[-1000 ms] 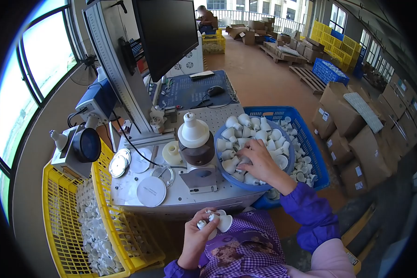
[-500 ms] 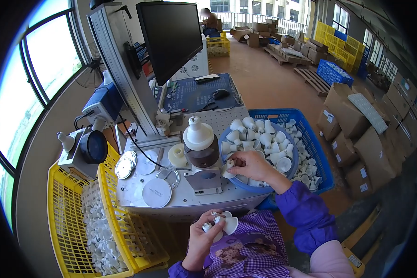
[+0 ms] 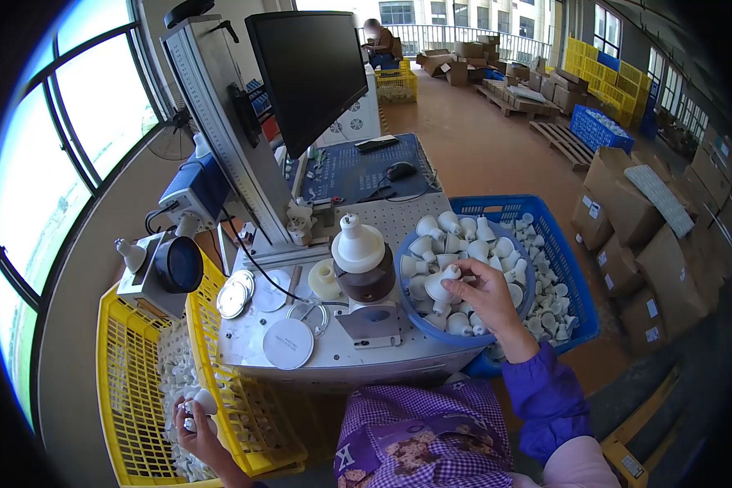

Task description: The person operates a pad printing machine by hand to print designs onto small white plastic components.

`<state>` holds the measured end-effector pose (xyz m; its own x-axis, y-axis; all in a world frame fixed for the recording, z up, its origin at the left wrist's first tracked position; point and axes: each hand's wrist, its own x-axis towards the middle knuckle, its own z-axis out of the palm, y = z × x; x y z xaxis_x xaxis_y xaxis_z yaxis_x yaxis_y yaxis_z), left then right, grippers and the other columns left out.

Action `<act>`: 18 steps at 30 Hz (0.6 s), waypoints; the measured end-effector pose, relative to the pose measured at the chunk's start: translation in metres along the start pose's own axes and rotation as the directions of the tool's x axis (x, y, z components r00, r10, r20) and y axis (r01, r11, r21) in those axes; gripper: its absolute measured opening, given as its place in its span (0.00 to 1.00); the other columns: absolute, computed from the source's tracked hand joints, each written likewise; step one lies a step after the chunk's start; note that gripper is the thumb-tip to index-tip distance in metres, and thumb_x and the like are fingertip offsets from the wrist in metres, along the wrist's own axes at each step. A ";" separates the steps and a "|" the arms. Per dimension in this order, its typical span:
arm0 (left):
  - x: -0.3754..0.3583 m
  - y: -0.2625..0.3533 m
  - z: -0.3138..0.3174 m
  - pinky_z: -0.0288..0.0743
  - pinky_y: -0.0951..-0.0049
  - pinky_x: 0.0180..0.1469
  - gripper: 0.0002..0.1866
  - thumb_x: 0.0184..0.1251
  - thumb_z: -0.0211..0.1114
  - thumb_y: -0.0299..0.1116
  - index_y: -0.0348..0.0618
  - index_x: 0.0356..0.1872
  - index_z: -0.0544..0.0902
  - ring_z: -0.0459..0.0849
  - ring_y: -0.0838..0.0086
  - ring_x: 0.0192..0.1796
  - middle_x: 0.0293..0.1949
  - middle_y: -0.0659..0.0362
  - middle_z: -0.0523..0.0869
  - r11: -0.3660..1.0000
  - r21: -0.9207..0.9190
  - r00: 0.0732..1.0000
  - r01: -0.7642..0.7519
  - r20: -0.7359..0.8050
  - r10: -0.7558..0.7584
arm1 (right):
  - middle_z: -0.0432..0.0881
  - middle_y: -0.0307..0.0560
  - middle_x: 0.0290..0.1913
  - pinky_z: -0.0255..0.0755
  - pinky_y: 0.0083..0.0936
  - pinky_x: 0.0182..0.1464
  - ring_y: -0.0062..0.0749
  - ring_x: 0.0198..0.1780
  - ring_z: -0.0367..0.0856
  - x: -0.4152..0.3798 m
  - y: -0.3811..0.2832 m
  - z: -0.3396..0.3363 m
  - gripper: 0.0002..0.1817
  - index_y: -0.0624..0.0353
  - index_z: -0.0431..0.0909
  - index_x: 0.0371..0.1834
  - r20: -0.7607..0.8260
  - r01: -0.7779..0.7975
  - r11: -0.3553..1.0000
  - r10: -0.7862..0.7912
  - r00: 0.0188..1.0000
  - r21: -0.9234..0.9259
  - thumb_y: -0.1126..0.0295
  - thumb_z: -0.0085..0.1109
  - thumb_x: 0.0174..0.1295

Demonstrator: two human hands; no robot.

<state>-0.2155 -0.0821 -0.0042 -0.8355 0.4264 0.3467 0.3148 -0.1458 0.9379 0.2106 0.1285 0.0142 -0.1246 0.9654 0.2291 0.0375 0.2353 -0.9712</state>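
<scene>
Head view: the right hand [image 3: 490, 297] pinches a lamp cup [image 3: 436, 286] between thumb and fingers, above the blue basin [image 3: 454, 337] full of similar pieces. It is plain white and smooth, a flared body narrowing to a slim neck, and sits tilted. The left hand [image 3: 197, 443], curled closed, clutches several white cups [image 3: 206, 401] over the yellow crate [image 3: 106, 390]; their exact number is unclear.

Your right hand [image 3: 490, 299] pinches a white flared lamp cup [image 3: 438, 287], narrow neck tilted up, above the blue tub [image 3: 431, 331]; your left hand [image 3: 195, 437] clutches several white cups [image 3: 206, 401] over the yellow crate [image 3: 119, 382].
</scene>
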 end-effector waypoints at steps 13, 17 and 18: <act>-0.017 0.051 0.125 0.59 0.65 0.58 0.09 0.52 0.70 0.27 0.41 0.35 0.85 0.73 0.65 0.51 0.44 0.57 0.80 0.879 0.147 0.859 -0.453 0.334 0.387 | 0.82 0.45 0.41 0.77 0.21 0.43 0.24 0.42 0.81 -0.003 -0.028 0.015 0.17 0.66 0.73 0.49 -0.032 0.126 0.980 -0.122 0.992 0.155 0.69 0.64 0.61; -0.028 0.103 0.203 0.61 0.65 0.57 0.12 0.52 0.72 0.30 0.41 0.39 0.86 0.72 0.65 0.49 0.41 0.57 0.79 0.858 -0.031 0.738 -0.513 0.495 0.459 | 0.82 0.45 0.39 0.77 0.20 0.43 0.24 0.41 0.82 -0.006 -0.037 0.016 0.17 0.67 0.73 0.49 -0.029 0.122 0.984 -0.119 0.992 0.132 0.69 0.64 0.61; -0.029 0.112 0.218 0.62 0.64 0.57 0.13 0.53 0.72 0.32 0.41 0.40 0.86 0.70 0.64 0.51 0.42 0.57 0.78 0.862 -0.051 0.733 -0.505 0.501 0.459 | 0.82 0.45 0.39 0.77 0.20 0.43 0.24 0.41 0.82 -0.006 -0.038 0.016 0.17 0.67 0.73 0.49 -0.029 0.126 0.983 -0.123 0.992 0.132 0.69 0.64 0.61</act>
<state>-0.0582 0.0843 0.0880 -0.2424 0.6935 0.6784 0.6702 -0.3859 0.6340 0.1939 0.1114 0.0489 -0.0991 0.9321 0.3484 -0.1093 0.3379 -0.9348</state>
